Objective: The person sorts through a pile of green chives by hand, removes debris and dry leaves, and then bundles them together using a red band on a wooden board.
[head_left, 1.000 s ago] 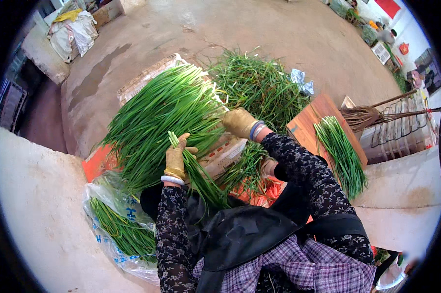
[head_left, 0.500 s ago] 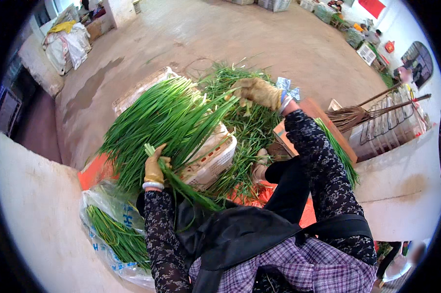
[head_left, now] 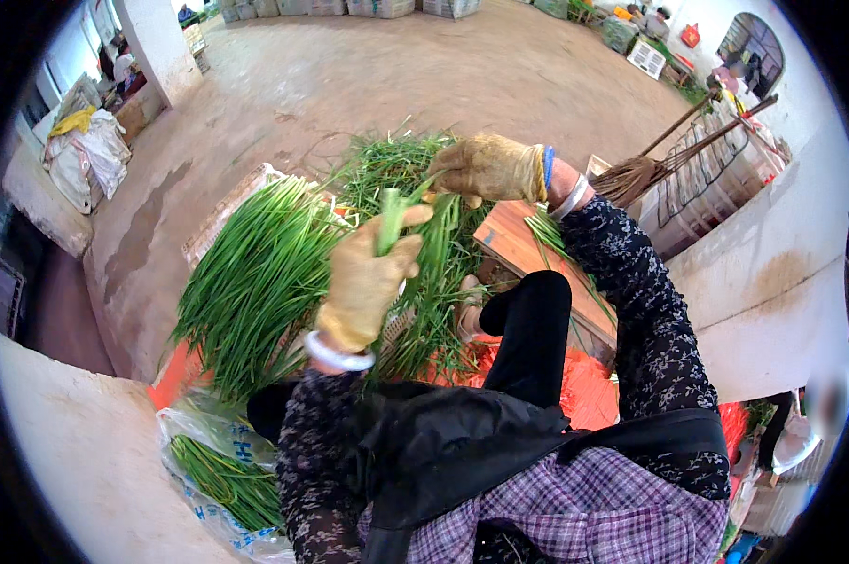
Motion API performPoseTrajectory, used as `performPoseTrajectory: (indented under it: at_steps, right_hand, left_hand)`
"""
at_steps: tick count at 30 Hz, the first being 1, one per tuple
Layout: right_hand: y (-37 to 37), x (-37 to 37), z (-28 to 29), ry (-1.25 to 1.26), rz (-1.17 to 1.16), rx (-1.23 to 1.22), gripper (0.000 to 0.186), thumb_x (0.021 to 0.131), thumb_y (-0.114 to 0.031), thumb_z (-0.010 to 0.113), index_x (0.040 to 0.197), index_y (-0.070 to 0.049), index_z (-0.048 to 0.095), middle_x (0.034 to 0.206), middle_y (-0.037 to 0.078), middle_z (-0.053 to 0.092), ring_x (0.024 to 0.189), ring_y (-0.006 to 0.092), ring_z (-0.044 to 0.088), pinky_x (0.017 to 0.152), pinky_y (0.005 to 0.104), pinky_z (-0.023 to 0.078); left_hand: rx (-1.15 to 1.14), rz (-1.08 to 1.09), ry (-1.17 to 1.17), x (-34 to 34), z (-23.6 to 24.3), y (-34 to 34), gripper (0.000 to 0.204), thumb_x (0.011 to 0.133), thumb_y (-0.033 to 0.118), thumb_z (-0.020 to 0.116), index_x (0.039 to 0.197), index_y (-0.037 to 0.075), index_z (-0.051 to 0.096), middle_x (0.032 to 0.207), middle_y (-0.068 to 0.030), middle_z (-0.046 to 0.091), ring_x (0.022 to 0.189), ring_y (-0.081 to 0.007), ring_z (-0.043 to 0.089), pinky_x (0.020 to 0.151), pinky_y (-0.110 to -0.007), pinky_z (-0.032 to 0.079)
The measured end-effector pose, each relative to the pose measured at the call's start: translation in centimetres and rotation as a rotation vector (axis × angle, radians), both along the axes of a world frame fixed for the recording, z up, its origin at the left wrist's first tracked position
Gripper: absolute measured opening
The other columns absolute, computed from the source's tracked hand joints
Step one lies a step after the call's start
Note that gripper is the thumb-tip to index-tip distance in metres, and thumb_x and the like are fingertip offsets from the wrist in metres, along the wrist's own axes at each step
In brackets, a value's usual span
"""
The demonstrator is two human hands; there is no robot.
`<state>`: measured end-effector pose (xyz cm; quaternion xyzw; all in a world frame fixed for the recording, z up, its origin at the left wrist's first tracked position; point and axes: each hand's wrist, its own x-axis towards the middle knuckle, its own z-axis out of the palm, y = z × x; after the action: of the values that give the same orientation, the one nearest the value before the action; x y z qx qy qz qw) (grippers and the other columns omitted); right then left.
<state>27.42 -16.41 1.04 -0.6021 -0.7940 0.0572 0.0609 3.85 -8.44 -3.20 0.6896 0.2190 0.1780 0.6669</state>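
Evidently, a small bunch of green stalks (head_left: 388, 221) is held in the left hand (head_left: 368, 277), its grip closed around them with the pale ends pointing up. Just to the right and beyond, the right hand (head_left: 486, 169) is curled beside that bunch; whether anything is pinched in its grip cannot be told through the blur. Left of the left grip, a large pile of stalks (head_left: 255, 273) is borne by a crate (head_left: 220, 224); below the right grip, more stalks are laid on a wooden board (head_left: 518, 240). The step in hand is judged to be bunching, and for the next move, level ends and a firm left grip seem called for.
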Motion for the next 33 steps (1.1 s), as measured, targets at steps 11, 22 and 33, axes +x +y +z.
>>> performPoseTrajectory:
  at_steps: [11, 22, 33]
  right_hand:
    - [-5.1, 6.2, -3.5, -0.19, 0.019, 0.059, 0.024, 0.092, -0.019, 0.06, 0.114, -0.01, 0.066, 0.11, 0.007, 0.066, 0.073, 0.0166, 0.064, 0.067, 0.0284, 0.053]
    - [-5.2, 1.4, -2.4, 0.762, -0.364, -0.227, 0.021, 0.096, -0.023, 0.059, 0.106, -0.008, 0.07, 0.082, 0.0, 0.065, 0.065, 0.0097, 0.056, 0.058, 0.0268, 0.046]
    - [-4.3, 0.4, -3.9, 0.816, -0.43, -0.138, 0.021, 0.095, -0.023, 0.057, 0.1, -0.009, 0.072, 0.08, -0.001, 0.067, 0.058, 0.0076, 0.055, 0.053, 0.0249, 0.046]
  left_hand:
    - [0.142, 0.082, 0.061, -0.1, -10.6, 0.9, 0.032, 0.092, 0.018, 0.066, 0.122, 0.007, 0.065, 0.109, -0.0092, 0.069, 0.091, -0.0116, 0.064, 0.078, -0.028, 0.053]
    - [0.207, -0.08, 0.074, 2.7, -4.7, -1.3, 0.034, 0.09, 0.01, 0.068, 0.122, 0.002, 0.063, 0.093, 0.001, 0.065, 0.079, -0.0078, 0.056, 0.071, -0.023, 0.047]
    - [1.04, 0.285, -0.021, 4.2, -6.0, -5.4, 0.03, 0.078, 0.023, 0.077, 0.1, 0.005, 0.066, 0.093, -0.0136, 0.065, 0.085, -0.031, 0.064, 0.075, -0.039, 0.051]
